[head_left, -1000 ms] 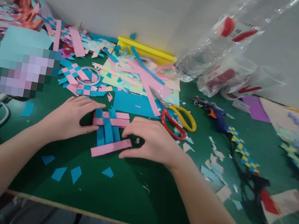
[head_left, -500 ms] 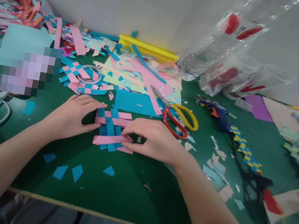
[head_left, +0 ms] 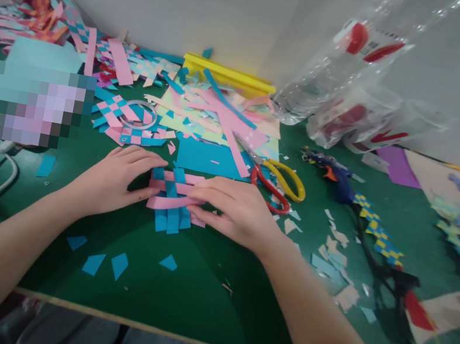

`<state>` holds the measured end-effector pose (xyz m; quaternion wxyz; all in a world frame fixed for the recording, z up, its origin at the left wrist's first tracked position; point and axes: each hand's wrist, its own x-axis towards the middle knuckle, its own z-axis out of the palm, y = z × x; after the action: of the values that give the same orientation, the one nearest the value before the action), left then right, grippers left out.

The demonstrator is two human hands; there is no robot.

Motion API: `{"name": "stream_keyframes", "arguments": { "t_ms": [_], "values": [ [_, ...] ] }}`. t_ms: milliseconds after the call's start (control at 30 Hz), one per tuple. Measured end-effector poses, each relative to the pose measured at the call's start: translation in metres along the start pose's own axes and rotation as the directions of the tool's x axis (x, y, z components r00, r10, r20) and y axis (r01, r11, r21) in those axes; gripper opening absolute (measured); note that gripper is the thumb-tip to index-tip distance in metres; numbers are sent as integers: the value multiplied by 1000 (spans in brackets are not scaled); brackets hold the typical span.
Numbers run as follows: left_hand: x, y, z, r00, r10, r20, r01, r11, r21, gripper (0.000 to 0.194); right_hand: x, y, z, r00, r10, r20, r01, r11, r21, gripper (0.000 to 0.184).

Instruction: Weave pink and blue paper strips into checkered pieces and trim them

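A small weave of blue and pink paper strips [head_left: 171, 188] lies on the green table between my hands. My left hand [head_left: 122, 179] is curved, with the fingertips and thumb holding the weave's left edge against the table. At the right side, my right hand [head_left: 234, 211] has its thumb and fingers closed on the end of the lowest crossing pink paper strip [head_left: 166, 203]. That strip bows up slightly over the blue ones. The right ends of the strips are partly hidden by my right fingers.
Red-and-yellow-handled scissors [head_left: 279, 183] lie just beyond my right hand. Behind are a tape roll [head_left: 153, 117], paper scraps and a yellow holder [head_left: 229, 77]. A clear bottle [head_left: 333, 65] leans at the back right. A white cable [head_left: 11, 175] lies left; blue scraps [head_left: 93, 263] lie in front.
The lowest pink strip has slid away from me, closer to the other pink strips. My right hand moved slightly up and left with it; my left hand hardly moved.
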<state>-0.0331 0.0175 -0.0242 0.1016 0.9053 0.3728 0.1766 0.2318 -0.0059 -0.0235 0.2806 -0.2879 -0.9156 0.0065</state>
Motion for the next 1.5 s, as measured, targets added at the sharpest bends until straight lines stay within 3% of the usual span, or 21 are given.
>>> {"name": "stream_keyframes", "arguments": {
  "t_ms": [233,400,533,633,767,867,1067,1267,1500],
  "values": [
    [2,15,0,984,144,-106,-160,976,-150,23,6,-10,2,976,-197,-94,170,955,-242,11],
    [2,20,2,992,93,-91,-115,953,-279,29,6,-17,7,967,-241,-79,208,932,-295,12],
    [2,21,0,1000,0,-6,-2,930,-367,28,4,-18,9,979,-199,-53,180,953,-246,15],
    [2,21,-3,996,-91,24,92,896,-434,26,4,-13,4,996,-83,-32,79,992,-101,25],
    [1,22,-9,981,-185,53,185,829,-528,29,4,-2,-3,986,115,120,-127,986,103,63],
    [1,21,-10,976,-202,77,211,811,-545,31,3,4,0,960,128,248,-168,975,145,80],
    [-1,19,-13,969,-223,108,244,779,-578,28,1,4,12,958,96,270,-147,974,174,55],
    [-1,17,-21,934,-307,181,354,742,-570,32,-1,7,11,944,85,320,-146,975,169,45],
    [-3,10,-23,916,-343,207,400,750,-526,34,4,-6,10,974,53,219,-88,984,152,44]
  ]
}}
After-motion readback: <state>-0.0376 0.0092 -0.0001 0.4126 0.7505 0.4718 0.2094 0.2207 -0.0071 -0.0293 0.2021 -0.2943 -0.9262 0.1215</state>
